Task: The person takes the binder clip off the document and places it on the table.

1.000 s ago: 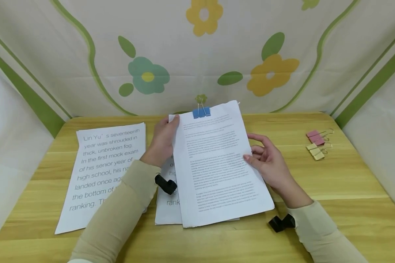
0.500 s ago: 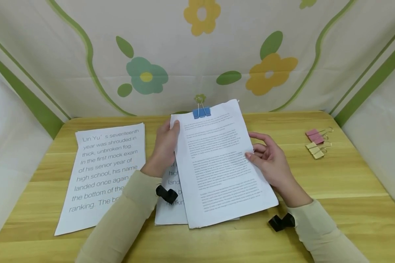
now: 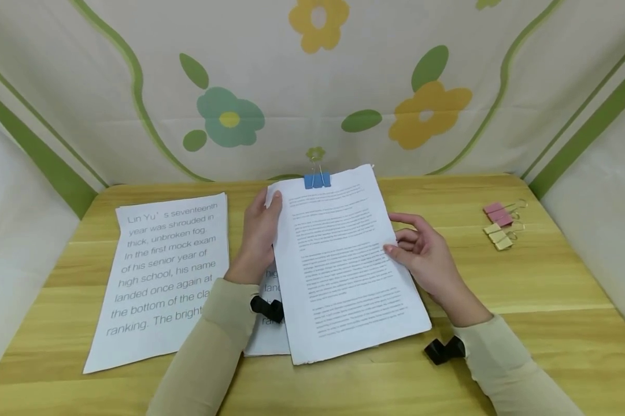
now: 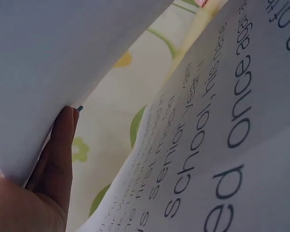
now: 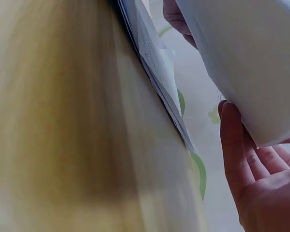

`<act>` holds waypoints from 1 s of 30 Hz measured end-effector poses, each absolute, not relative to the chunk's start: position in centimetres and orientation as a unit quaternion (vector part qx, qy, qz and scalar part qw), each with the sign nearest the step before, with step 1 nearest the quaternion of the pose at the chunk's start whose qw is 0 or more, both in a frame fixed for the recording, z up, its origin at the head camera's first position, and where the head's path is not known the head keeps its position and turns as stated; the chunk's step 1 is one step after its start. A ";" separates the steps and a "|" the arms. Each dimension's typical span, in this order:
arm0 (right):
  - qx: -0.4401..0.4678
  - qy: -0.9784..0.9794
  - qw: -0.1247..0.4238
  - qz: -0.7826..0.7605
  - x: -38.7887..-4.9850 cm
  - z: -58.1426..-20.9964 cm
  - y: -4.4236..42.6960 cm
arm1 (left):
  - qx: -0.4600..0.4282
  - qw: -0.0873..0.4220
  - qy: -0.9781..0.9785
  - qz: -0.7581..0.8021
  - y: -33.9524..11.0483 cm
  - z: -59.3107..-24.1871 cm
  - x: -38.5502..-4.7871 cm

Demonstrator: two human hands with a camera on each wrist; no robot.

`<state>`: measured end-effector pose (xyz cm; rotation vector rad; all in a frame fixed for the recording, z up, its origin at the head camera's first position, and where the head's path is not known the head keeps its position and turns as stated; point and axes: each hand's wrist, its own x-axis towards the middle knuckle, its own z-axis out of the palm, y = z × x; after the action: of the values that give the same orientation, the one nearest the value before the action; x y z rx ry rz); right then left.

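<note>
In the head view, a stack of printed paper (image 3: 351, 260) is held up at a tilt, with a blue binder clip (image 3: 317, 180) on its top edge and the clip's wire handles standing up. My left hand (image 3: 257, 237) grips the stack's upper left edge, thumb on the front. At the right edge my right hand (image 3: 424, 260) holds it between the thumb in front and fingers partly hidden at the side and behind. The left wrist view shows fingers (image 4: 61, 164) against the back of the sheets; in the right wrist view, fingers (image 5: 236, 145) support the raised stack.
Under the raised stack lies another pile of large-print sheets (image 3: 265, 344), mostly covered. More large-print sheets (image 3: 161, 277) lie at the left of the wooden table (image 3: 551, 358). A pink binder clip (image 3: 498, 214) and a yellow one (image 3: 498, 237) lie at the right. A floral curtain hangs behind.
The clipped stack shifted slightly right, then came back left and a little lower. Both hands keep their hold, and the left forearm has moved slightly right, uncovering more print on the left sheets.
</note>
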<state>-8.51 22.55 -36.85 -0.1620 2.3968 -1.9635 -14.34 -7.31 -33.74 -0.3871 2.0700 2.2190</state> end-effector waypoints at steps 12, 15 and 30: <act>-0.038 0.789 0.029 -0.612 -8.5 -36.5 22.6 | -0.133 0.046 0.672 0.727 -7.5 -34.3 -14.3; -0.041 0.791 0.018 -0.610 -8.5 -36.6 22.6 | -0.134 0.052 0.686 0.714 -7.4 -34.2 -14.1; -0.032 0.804 0.000 -0.594 -8.4 -36.1 22.4 | -0.142 0.060 0.694 0.703 -7.2 -34.2 -13.9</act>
<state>-8.39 22.41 -36.10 -0.1019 2.5258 -1.8657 -13.86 -7.24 -34.15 -0.4294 2.1022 2.1281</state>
